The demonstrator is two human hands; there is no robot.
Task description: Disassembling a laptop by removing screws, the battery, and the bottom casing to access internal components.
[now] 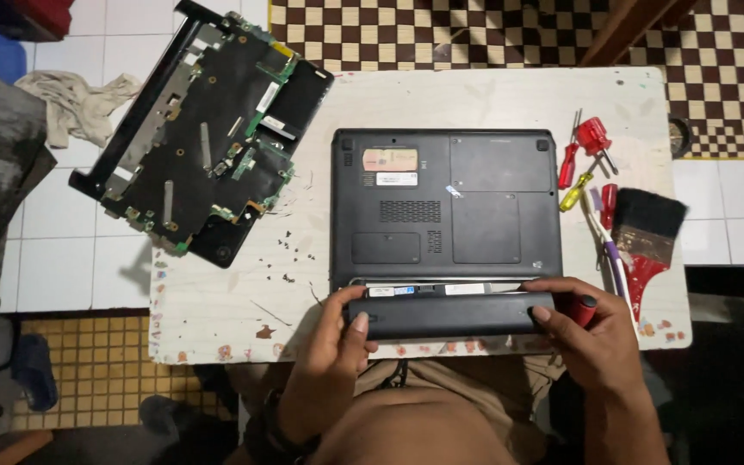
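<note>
A black laptop (445, 202) lies upside down on the small white table (492, 99). At its near edge both hands grip a long black battery pack (449, 313), which sits just off the open battery bay. My left hand (331, 357) holds the pack's left end, thumb on top. My right hand (592, 340) holds the right end and also clasps a red-handled screwdriver (580, 308) against the palm.
A stripped laptop chassis with bare circuit boards (204, 138) hangs over the table's left edge. Loose screws (290, 245) lie beside it. Several screwdrivers (585, 159) and a red-handled paintbrush (643, 237) rest at the right. A rag (75, 103) lies on the tiled floor.
</note>
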